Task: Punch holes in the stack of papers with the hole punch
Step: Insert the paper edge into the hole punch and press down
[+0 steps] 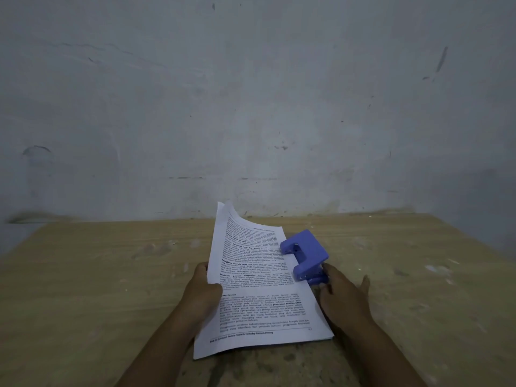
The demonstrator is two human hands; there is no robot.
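A stack of printed white papers (259, 291) lies lengthwise on the wooden table (97, 289), its far end curling up. My left hand (205, 286) grips the stack's left edge, thumb on top of the page. A blue hole punch (307, 254) sits at the stack's right edge, its slot facing the paper, and the edge looks tucked into it. My right hand (342, 297) rests just right of the stack, fingertips touching the near end of the punch, thumb spread away.
A scuffed pale wall (251, 107) rises right behind the table's far edge. The tabletop is worn and stained, with bare wood on both sides of the papers. The table's left corner falls away at the far left.
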